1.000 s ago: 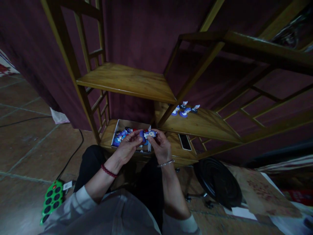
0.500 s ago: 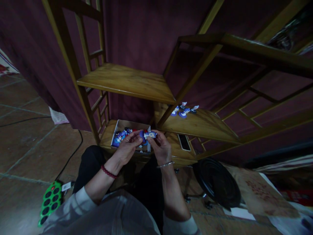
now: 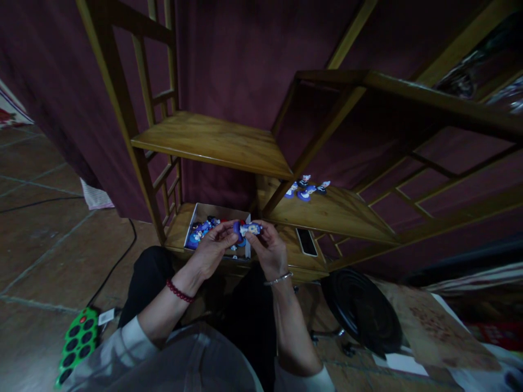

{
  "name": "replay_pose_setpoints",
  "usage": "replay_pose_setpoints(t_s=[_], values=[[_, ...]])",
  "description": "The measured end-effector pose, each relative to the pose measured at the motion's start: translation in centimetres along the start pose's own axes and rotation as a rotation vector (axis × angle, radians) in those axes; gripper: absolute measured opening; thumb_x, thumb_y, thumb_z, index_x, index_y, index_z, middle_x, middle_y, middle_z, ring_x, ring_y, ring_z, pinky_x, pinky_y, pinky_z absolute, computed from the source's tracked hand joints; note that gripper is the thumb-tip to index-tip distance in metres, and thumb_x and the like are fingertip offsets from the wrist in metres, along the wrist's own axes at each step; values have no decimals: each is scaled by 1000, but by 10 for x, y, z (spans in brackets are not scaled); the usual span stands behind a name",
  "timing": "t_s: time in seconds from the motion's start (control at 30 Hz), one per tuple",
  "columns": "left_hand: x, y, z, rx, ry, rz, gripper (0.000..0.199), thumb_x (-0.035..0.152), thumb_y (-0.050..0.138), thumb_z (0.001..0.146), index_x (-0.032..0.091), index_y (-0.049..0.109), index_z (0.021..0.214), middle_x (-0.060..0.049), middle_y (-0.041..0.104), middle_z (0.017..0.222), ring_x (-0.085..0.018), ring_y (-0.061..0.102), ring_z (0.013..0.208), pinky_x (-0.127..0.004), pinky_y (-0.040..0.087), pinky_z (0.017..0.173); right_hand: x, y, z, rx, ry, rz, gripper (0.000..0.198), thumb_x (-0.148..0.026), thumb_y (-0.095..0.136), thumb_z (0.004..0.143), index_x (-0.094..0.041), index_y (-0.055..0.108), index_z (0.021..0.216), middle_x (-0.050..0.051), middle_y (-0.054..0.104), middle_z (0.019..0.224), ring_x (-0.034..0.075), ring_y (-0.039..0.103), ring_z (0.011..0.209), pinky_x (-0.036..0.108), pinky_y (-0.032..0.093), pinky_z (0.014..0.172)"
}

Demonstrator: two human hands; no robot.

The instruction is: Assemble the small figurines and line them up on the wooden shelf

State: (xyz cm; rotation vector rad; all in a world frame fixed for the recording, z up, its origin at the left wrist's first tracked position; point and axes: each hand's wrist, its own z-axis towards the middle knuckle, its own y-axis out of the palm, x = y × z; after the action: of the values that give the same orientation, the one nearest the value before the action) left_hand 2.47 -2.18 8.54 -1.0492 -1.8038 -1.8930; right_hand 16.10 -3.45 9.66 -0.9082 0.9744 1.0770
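Between both hands lies a small figurine (image 3: 250, 228), white and blue-purple with a round purple base, tipped on its side. My left hand (image 3: 213, 245) pinches the base end, and my right hand (image 3: 269, 250) grips the other end with thumb and fingers. Just beyond and below the hands, a shallow cardboard box (image 3: 222, 210) holds several more figurines (image 3: 200, 231) in blue, purple and red. Part of the box is hidden behind my hands. On the shelf to the right stand several small figurines (image 3: 305, 192), some purple-based, some black and white.
A wooden display shelf (image 3: 212, 142) with posts and lattice sides fills the area ahead. A phone (image 3: 306, 242) lies on the lower board. A black round stool (image 3: 362, 310) stands at right, and a green power strip (image 3: 77, 343) with its cable sits on the tiled floor at left.
The view has shifted slightly. Both hands keep hold of the figurine in nearly the same place, and the figurine has turned only a little, if at all.
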Motion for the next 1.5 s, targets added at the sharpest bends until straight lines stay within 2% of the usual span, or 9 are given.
replay_pose_setpoints(t_s=[0.33, 1.07, 1.5], values=[[-1, -1, 1, 1, 19, 29, 33, 18, 76, 61, 17, 69, 93, -3, 66, 90, -13, 58, 85, -25, 44, 80, 0, -2, 0, -27, -10, 1, 35, -31, 67, 70, -23, 60, 103, 3, 67, 95, 17, 63, 86, 31, 52, 77], [0, -4, 0, -14, 51, 49, 35, 17, 76, 61, 19, 68, 95, -3, 66, 93, -14, 58, 89, -27, 43, 84, -1, -1, 2, -49, -43, -42, 28, -29, 66, 71, -24, 62, 98, 1, 67, 92, 15, 62, 81, 27, 51, 74], [0, -5, 0, 5, 21, 36, 33, 18, 77, 59, 17, 68, 91, -2, 67, 86, -10, 59, 80, -22, 44, 77, 2, -4, 7, -119, -66, -61, 28, -29, 67, 71, -23, 62, 98, 2, 66, 92, 15, 62, 80, 26, 52, 72]])
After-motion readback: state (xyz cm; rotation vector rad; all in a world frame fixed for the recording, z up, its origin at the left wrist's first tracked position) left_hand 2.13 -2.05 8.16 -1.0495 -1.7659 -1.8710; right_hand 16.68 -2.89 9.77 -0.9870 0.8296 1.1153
